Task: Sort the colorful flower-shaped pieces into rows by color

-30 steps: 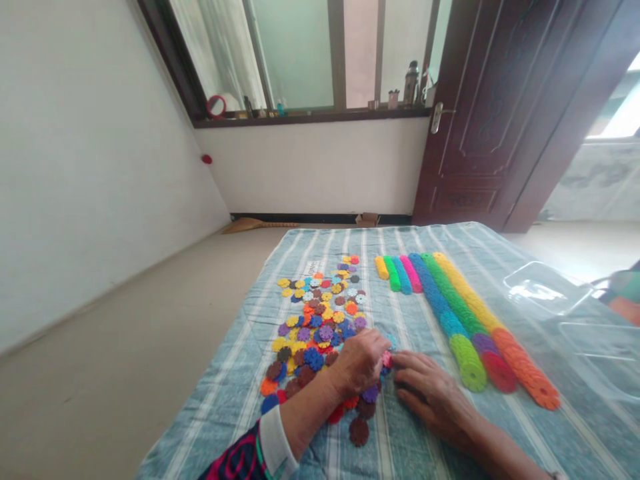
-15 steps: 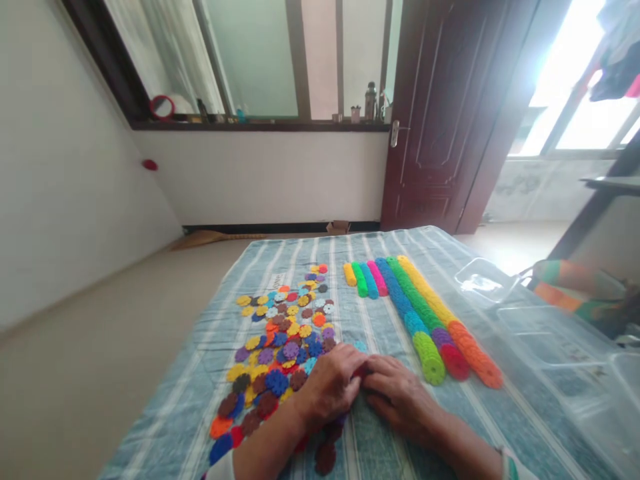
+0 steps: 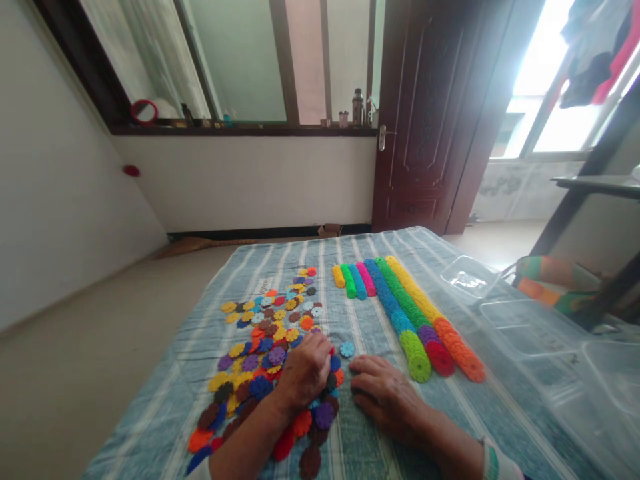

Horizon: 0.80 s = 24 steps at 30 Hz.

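Observation:
My left hand (image 3: pixel 307 367) is closed over the loose pile of flower-edged plastic discs, fingertips down. A bit of a red disc (image 3: pixel 331 351) shows at its fingertips; the rest is hidden under the fingers. My right hand (image 3: pixel 383 393) rests on the cloth right of the pile, fingers loosely extended and apart, with nothing visible in them. Just beyond the gap between my hands lies a light blue disc (image 3: pixel 347 349). Around my left hand spread mixed discs, among them a purple disc (image 3: pixel 325 415) and a brown disc (image 3: pixel 311 461).
Long rows of stacked discs, including a yellow row (image 3: pixel 413 287) and a green row (image 3: pixel 400 283), lie to the right. Shorter stacks, one pink (image 3: pixel 367 279), sit beside them. Clear plastic boxes (image 3: pixel 470 277) stand along the right side of the striped cloth (image 3: pixel 165 393).
My hands have come apart. The left has moved left over the pile, while the right stays on the cloth. The light blue disc is now uncovered. The view has shifted slightly right.

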Each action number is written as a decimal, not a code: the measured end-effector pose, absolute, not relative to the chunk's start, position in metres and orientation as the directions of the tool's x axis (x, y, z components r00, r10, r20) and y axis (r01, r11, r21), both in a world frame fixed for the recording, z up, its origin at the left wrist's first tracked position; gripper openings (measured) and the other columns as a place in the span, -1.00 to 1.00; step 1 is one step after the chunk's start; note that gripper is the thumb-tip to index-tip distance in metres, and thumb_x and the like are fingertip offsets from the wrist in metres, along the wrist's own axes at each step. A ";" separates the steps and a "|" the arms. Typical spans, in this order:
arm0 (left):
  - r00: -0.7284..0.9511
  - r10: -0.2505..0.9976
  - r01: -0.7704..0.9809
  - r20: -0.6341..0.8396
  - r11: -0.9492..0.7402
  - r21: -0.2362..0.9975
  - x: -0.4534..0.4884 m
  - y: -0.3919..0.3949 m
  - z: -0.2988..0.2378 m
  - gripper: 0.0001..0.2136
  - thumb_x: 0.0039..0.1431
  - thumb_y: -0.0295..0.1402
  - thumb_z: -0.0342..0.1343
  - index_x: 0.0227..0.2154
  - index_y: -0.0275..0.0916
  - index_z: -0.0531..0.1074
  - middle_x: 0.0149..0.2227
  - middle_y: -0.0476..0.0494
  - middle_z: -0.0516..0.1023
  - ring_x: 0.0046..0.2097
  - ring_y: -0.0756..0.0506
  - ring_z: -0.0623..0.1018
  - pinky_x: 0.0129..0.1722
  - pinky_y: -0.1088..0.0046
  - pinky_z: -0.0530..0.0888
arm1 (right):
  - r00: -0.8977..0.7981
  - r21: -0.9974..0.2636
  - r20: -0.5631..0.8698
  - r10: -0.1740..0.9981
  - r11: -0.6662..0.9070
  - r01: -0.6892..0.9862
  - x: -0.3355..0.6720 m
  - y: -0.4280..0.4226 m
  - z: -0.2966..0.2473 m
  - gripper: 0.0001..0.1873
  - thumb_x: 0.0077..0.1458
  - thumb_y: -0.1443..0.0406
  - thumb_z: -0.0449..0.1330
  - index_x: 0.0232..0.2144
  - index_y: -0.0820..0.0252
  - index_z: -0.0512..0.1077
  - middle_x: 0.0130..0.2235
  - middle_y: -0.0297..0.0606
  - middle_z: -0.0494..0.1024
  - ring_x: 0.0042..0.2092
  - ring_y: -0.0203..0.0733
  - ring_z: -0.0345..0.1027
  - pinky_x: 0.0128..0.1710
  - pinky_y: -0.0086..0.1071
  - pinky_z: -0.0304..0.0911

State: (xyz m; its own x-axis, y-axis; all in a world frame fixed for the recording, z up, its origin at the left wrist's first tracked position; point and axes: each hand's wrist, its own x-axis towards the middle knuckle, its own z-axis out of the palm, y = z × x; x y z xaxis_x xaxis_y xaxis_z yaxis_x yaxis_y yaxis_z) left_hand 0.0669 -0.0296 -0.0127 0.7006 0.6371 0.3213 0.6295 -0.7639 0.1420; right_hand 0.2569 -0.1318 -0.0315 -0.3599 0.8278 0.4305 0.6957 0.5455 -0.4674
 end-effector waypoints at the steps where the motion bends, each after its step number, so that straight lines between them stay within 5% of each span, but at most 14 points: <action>1: 0.683 0.648 0.651 0.338 -0.749 0.119 0.066 -0.028 -0.013 -0.79 0.17 -0.57 -0.07 -0.37 -0.25 0.46 -0.25 -0.19 0.52 -0.13 -0.15 0.48 -0.05 0.26 0.47 | -0.359 -0.469 0.433 0.827 0.547 0.694 0.257 -0.132 -0.031 -0.90 0.16 0.42 0.16 -0.36 0.16 0.45 -0.11 -0.24 0.52 0.00 -0.13 0.35 0.06 -0.27 0.24; 6: 0.667 0.618 0.635 0.416 -0.764 0.117 0.067 -0.034 -0.009 -0.81 0.18 -0.53 -0.03 -0.29 -0.23 0.49 -0.15 -0.21 0.55 -0.06 -0.16 0.49 0.01 0.22 0.47 | -0.370 -0.459 0.429 0.824 0.552 0.696 0.257 -0.132 -0.030 -0.89 0.19 0.40 0.14 -0.36 0.14 0.45 -0.16 -0.24 0.52 -0.03 -0.15 0.36 0.03 -0.27 0.26; 13: 0.853 0.456 0.434 0.255 -0.890 0.139 0.076 -0.040 -0.023 -0.69 0.18 -0.45 0.03 -0.02 -0.16 0.46 0.08 -0.17 0.52 0.16 -0.22 0.41 0.15 0.11 0.37 | -0.359 -0.452 0.427 0.830 0.540 0.710 0.256 -0.130 -0.036 -0.88 0.15 0.43 0.17 -0.41 0.16 0.42 -0.21 -0.28 0.51 -0.07 -0.16 0.36 -0.02 -0.28 0.25; 24: 0.658 0.713 0.733 0.242 -0.680 0.012 0.059 -0.021 -0.006 -0.72 0.22 -0.55 -0.06 -0.13 -0.24 0.51 0.01 -0.23 0.55 0.04 -0.22 0.48 0.06 0.10 0.38 | -0.384 -0.473 0.425 0.820 0.563 0.678 0.260 -0.133 -0.033 -0.87 0.16 0.44 0.14 -0.33 0.17 0.46 -0.08 -0.20 0.52 0.02 -0.12 0.35 0.05 -0.24 0.25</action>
State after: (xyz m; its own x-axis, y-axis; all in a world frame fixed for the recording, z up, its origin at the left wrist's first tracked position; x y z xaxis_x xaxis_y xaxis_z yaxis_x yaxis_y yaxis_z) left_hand 0.0592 -0.0206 -0.0059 0.6578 0.7131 0.2424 0.7330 -0.6801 0.0117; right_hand 0.2601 -0.1326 -0.0333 -0.3842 0.8198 0.4247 0.6783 0.5627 -0.4725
